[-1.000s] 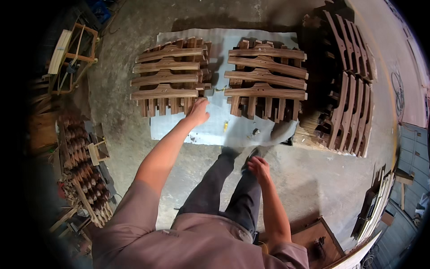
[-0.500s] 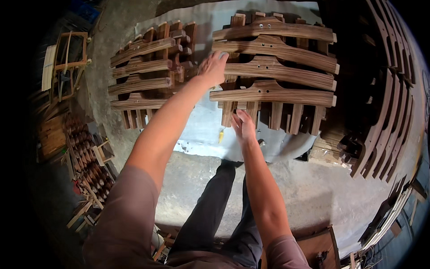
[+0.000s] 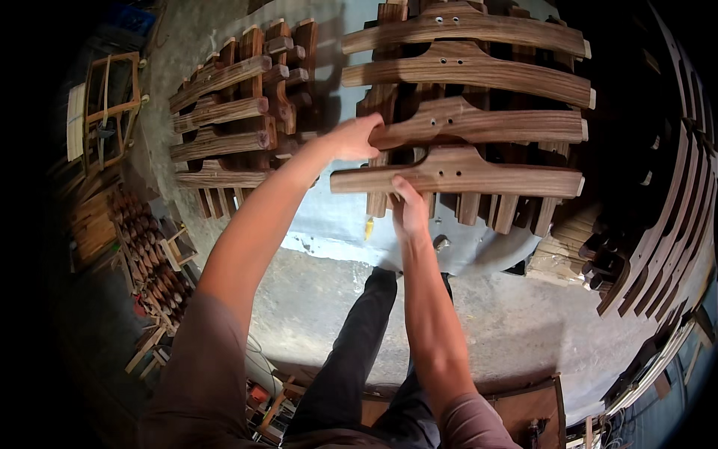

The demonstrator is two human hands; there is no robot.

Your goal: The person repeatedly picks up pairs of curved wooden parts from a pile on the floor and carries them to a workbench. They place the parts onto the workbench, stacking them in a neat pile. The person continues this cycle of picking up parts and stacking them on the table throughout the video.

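Reaching across with the left grip [image 3: 351, 140], closed around the left end of the second bar [image 3: 501, 126], between thumb and fingers. Coming up from below with the right grip [image 3: 409, 209], closed on the front edge of the nearest bar [image 3: 493, 177], thumb over the top, with fingers mostly hidden behind the wood. Cannot tell just how they sit under there.

Seeing brown striped wood on both, each with a raised middle, two small holes and a pale tip at the right end. Looking past them to a third bar [image 3: 493, 71] and a fourth bar [image 3: 493, 28] of the same shape, lying across the wooden legs [image 3: 505, 213] of the right-hand stack. Spotting a left-hand stack [image 3: 224, 113] well apart from it, with the same white sheet [image 3: 318, 217] beneath both, and a small yellow thing [image 3: 369, 228] on that sheet, near the right grip.

Glancing wider: to curved bars [image 3: 658, 236] at far right, to a light wooden frame [image 3: 112, 114] and a pile of brown pieces [image 3: 146, 239] at far left.
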